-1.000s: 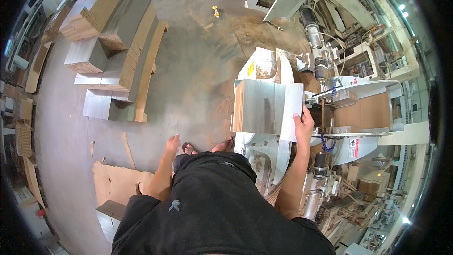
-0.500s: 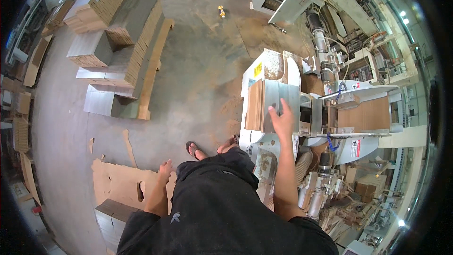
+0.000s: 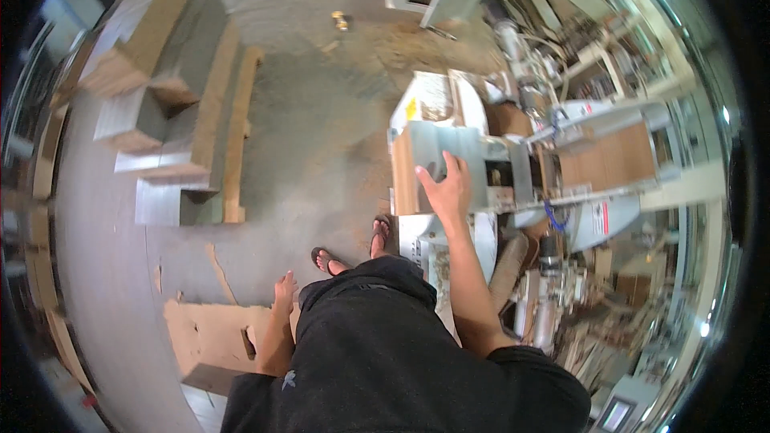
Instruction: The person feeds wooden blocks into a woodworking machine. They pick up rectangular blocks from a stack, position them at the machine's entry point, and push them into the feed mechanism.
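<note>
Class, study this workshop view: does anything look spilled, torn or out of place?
Yes. Sawdust lies spread over the concrete floor beside the machine, and ragged, torn cardboard sheets lie flat near the left hand. The right hand rests on a panel stack.

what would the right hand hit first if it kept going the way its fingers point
The right hand already lies against the stack of grey panels on the machine bed, fingers pointing up and away. Further along that line comes the white machine housing, though motion blur makes depth uncertain.

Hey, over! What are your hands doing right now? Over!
Right hand open, flat on stack of grey boards on the machine. Left hand hangs empty by cardboard. Nothing blocking.
</note>
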